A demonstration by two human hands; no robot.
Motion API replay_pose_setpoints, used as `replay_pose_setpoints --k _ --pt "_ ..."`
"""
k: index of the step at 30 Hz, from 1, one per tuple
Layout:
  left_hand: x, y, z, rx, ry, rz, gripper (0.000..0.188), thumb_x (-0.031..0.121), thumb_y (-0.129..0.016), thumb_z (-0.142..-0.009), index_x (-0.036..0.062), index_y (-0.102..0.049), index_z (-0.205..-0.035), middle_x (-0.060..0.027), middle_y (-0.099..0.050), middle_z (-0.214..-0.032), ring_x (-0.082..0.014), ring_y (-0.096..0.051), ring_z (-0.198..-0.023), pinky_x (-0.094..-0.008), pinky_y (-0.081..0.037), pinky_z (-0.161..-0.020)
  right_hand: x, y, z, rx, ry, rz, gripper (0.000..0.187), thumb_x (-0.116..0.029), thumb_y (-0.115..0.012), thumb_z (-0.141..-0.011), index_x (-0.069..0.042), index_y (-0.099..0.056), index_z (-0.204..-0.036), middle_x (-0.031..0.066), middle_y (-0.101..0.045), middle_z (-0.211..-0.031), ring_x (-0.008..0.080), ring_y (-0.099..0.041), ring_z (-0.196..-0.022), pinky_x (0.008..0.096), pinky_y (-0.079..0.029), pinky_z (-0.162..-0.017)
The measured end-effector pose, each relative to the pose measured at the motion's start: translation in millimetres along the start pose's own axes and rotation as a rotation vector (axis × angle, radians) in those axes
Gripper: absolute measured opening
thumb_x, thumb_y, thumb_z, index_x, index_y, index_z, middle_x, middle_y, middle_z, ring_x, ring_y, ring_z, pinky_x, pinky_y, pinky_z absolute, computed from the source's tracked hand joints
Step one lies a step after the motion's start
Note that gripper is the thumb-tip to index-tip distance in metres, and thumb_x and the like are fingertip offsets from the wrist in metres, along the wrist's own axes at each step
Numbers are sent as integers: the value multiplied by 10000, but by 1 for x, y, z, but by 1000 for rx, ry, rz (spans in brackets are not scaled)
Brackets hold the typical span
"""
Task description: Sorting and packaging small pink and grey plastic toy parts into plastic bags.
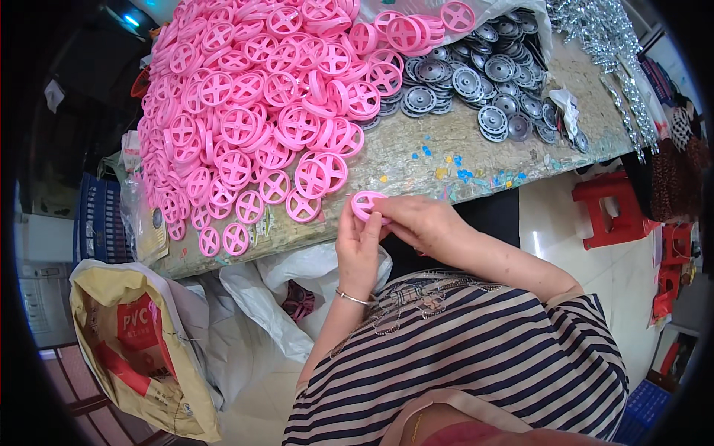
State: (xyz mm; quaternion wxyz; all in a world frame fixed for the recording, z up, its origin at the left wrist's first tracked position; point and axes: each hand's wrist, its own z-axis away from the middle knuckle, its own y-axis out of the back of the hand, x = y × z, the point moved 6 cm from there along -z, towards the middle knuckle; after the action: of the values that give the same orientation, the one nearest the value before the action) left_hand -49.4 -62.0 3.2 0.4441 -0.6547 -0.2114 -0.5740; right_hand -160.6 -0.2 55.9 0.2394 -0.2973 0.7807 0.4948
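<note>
Just off the table's front edge, I hold a pink plastic wheel (pixel 363 202) with crossed spokes between both hands. My left hand (pixel 358 249), a bracelet at its wrist, pinches the wheel from the left and below. From the right, my right hand (pixel 425 221) has its fingers closed over the wheel's right side and hides part of it. Whether those fingers also hold a smaller piece cannot be seen. A large heap of matching pink wheels (pixel 242 123) covers the table's left and middle. Grey hubcap-like discs (pixel 498 68) are piled to its right.
The worn table (pixel 387 157) carries blue and yellow flecks. Shiny silver strips (pixel 595 33) lie at its far right. An open paper sack (pixel 93 357) and a white plastic bag (pixel 260 305) are below at the left. A red stool (pixel 611 208) stands right.
</note>
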Motion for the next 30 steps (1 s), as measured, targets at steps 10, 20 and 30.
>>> replay_pose_setpoints --k 10,20,30 --pt "-11 20 5 32 263 233 322 108 -376 -984 -12 -409 -1281 -156 -569 -1161 -244 -614 -1031 -396 -554 -854 118 116 12 307 -188 462 278 -162 -674 -783 -16 -619 -1013 163 -569 -1063 313 -566 -906 396 -459 -809" --pt "-19 17 11 -20 303 258 342 117 -389 -991 4 -387 -1314 -150 -545 -1210 -244 -605 -1054 -388 -543 -872 177 126 15 227 -356 605 227 -158 -552 -877 -10 -610 -1039 164 -590 -1009 367 -536 -963 411 -441 -847" --pt "-6 4 6 -24 193 278 353 119 -403 -991 18 -382 -1329 -127 -525 -1235 -238 -577 -1089 -401 -513 -919 20 6 -13 -66 -222 -144 321 -110 -678 -813 -80 -630 -1129 85 -609 -898 162 -580 -854 301 -485 -762"
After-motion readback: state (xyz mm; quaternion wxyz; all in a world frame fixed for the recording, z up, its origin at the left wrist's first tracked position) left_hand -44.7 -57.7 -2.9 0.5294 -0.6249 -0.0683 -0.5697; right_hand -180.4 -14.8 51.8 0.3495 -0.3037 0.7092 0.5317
